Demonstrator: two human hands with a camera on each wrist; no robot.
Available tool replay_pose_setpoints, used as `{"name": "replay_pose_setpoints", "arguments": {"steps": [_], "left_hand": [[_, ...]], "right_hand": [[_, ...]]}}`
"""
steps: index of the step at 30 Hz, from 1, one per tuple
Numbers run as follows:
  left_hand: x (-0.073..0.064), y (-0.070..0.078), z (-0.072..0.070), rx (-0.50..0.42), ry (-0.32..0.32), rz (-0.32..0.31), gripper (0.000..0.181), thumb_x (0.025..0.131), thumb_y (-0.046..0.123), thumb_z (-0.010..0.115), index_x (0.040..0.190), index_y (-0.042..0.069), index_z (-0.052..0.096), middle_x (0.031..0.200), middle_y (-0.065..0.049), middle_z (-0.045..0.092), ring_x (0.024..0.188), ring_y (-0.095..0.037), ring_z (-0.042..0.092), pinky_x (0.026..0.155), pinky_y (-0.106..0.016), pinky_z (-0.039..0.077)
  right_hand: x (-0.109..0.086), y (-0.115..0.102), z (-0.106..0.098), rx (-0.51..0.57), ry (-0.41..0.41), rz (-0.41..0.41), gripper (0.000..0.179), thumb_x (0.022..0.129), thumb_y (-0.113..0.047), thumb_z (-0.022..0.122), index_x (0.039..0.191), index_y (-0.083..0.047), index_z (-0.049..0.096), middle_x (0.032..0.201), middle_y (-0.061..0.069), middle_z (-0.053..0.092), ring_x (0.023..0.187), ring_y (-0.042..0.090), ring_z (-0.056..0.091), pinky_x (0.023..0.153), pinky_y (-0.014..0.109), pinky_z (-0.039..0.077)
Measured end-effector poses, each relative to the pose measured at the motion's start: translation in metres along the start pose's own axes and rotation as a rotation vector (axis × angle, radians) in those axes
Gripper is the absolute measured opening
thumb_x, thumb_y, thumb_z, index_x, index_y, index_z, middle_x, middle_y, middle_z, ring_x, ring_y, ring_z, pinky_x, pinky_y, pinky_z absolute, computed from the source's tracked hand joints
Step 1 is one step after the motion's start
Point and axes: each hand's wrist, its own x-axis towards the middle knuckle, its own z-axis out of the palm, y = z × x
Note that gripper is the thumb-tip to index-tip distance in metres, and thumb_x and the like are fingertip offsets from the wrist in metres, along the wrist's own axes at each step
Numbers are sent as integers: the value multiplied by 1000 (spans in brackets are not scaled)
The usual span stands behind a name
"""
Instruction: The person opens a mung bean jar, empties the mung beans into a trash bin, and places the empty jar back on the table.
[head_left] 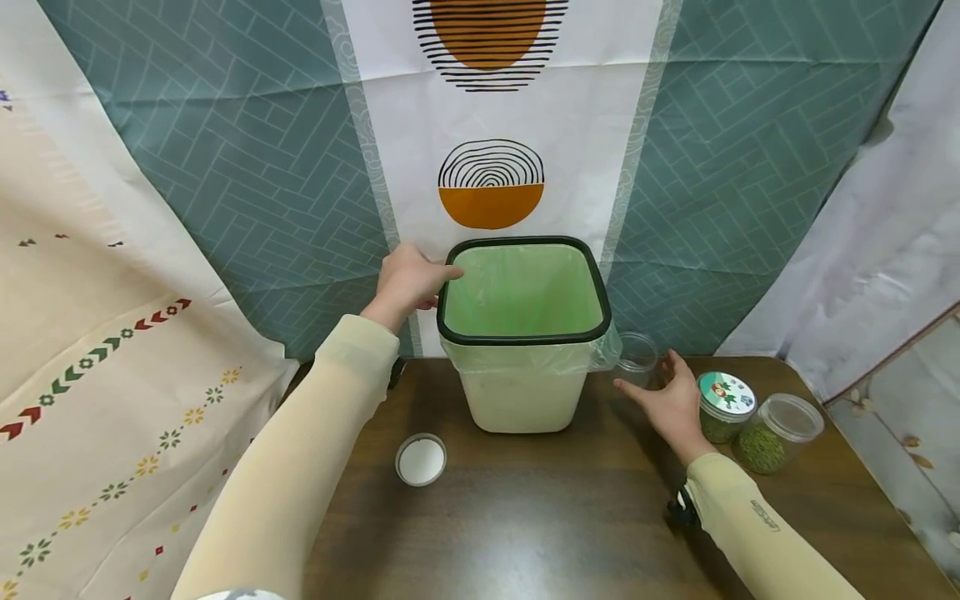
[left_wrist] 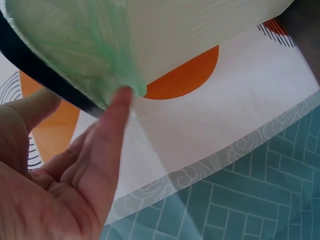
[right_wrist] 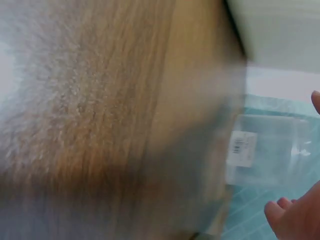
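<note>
A cream trash can point(head_left: 525, 404) with a black rim stands at the back of the table, lined with a thin green bag point(head_left: 525, 287) folded over its rim. My left hand point(head_left: 408, 283) grips the can's left rim, thumb over the top and fingers outside. In the left wrist view, a fingertip touches the bag's folded edge point(left_wrist: 137, 82). To the right of the can, my right hand point(head_left: 675, 408) spreads thumb and fingers beside a clear jar point(head_left: 637, 350), apart from it. A label shows on that jar point(right_wrist: 270, 150) in the right wrist view.
Two jars of green contents, one with a printed lid point(head_left: 726, 392) and one with a clear lid point(head_left: 791, 417), stand right of my right hand. A small round white-centred lid point(head_left: 421, 461) lies left of the can. A patterned cloth point(head_left: 300, 167) hangs behind the table.
</note>
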Motion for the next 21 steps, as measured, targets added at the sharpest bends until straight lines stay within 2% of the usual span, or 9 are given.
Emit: {"name": "replay_pose_setpoints", "arguments": {"steps": [2, 4, 6, 8, 11, 13, 16, 18, 21], "left_hand": [[-2, -1, -2, 45, 22, 11, 40, 77, 47, 70, 71, 9, 60, 62, -6, 60, 55, -22, 61, 47, -29, 50], [-5, -2, -2, 85, 59, 39, 44, 78, 51, 67, 61, 11, 58, 51, -2, 51, 51, -21, 54, 42, -29, 42], [-9, -4, -3, 109, 109, 89, 46, 80, 53, 63, 59, 12, 60, 49, 0, 47, 52, -21, 50, 42, -30, 37], [-14, -7, -2, 101, 151, 153, 44, 83, 52, 60, 64, 12, 65, 55, 2, 51, 56, -21, 51, 44, -30, 38], [-25, -12, 1, 62, 196, 251, 38, 87, 49, 57, 82, 15, 73, 74, 2, 64, 69, -19, 57, 52, -32, 44], [-34, -16, 4, 33, 224, 299, 34, 89, 47, 55, 93, 18, 73, 85, 3, 68, 76, -18, 59, 58, -33, 47], [-48, -24, 9, -6, 298, 360, 30, 90, 46, 54, 99, 23, 72, 90, 5, 69, 82, -15, 61, 64, -33, 49], [-58, -29, 12, -48, 363, 420, 29, 91, 44, 54, 101, 23, 71, 93, 6, 69, 87, -14, 61, 70, -34, 50], [-73, -36, 16, -120, 481, 553, 28, 92, 39, 55, 101, 19, 71, 96, 3, 68, 93, -14, 61, 79, -35, 50]], "right_hand": [[-3, -6, -4, 35, 18, -8, 105, 65, -41, 83, 146, -5, 26, 145, 18, 38, 129, 35, 43, 104, 50, 40], [-4, -11, -8, 61, 36, -18, 100, 68, -40, 81, 145, -6, 29, 143, 17, 40, 127, 35, 45, 103, 49, 41], [-5, -15, -12, 69, 53, -29, 94, 70, -40, 80, 144, -7, 32, 141, 15, 43, 126, 34, 46, 102, 48, 41], [-6, -19, -17, 63, 71, -43, 88, 71, -40, 78, 142, -9, 36, 138, 14, 46, 123, 33, 49, 100, 48, 43], [-9, -24, -25, 5, 86, -75, 78, 73, -42, 77, 137, -11, 44, 133, 12, 53, 120, 30, 52, 96, 47, 45], [-12, -28, -30, -32, 82, -101, 71, 74, -43, 76, 133, -12, 50, 129, 11, 56, 117, 28, 54, 94, 47, 45], [-16, -37, -37, -63, 59, -142, 63, 75, -43, 74, 127, -12, 56, 124, 11, 60, 114, 27, 56, 91, 46, 46], [-18, -44, -42, -67, 43, -156, 59, 76, -45, 73, 124, -14, 59, 121, 8, 62, 110, 23, 58, 88, 40, 48], [-19, -55, -48, -75, 29, -181, 53, 77, -46, 71, 120, -16, 61, 116, 3, 65, 99, 13, 60, 81, 26, 51]]}}
